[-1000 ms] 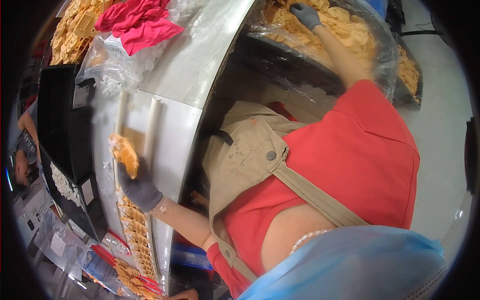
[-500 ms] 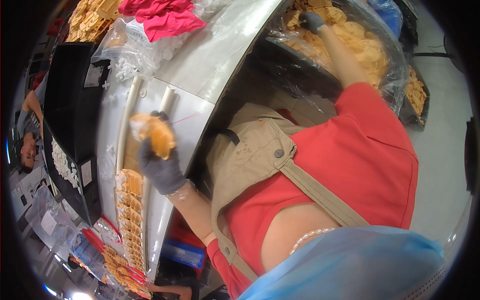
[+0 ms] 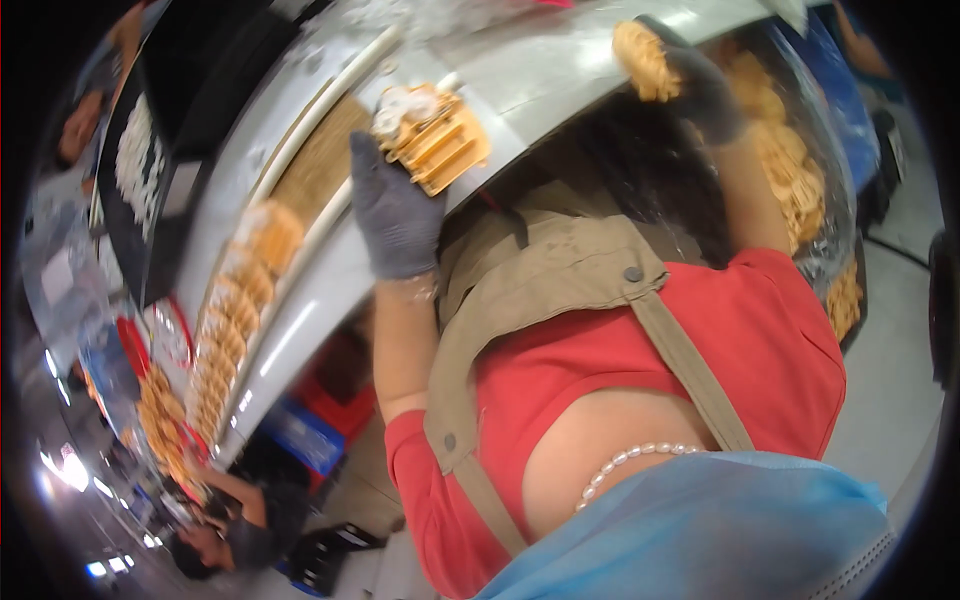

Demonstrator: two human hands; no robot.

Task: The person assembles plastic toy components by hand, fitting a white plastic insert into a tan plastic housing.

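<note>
Lifted out of the clear bag since the earlier frame, the right hand is now hovering at the upper right of the frame, above the near edge of the counter. It is pinching a yellow-orange piece at its fingertips, though blur is hiding exactly how the fingers are meeting it. Nearer the top centre, the left hand is holding a squarish orange part from below; one digit is standing up along its left side, and the part is covering most of the others. Ribbed slots are showing on its face, and something whitish is clinging to its upper left end. Both hands are wearing grey gloves, and they are staying well apart.

Left of centre, a row of similar parts is running down toward the lower left, lying between two pale rails. Above that row, a brown strip is showing between the rails. At the upper left, a black bin is holding small white pieces. On the right, more yellow-orange parts are filling the clear bag. At the lower left, a co-worker is reaching toward other orange parts.
</note>
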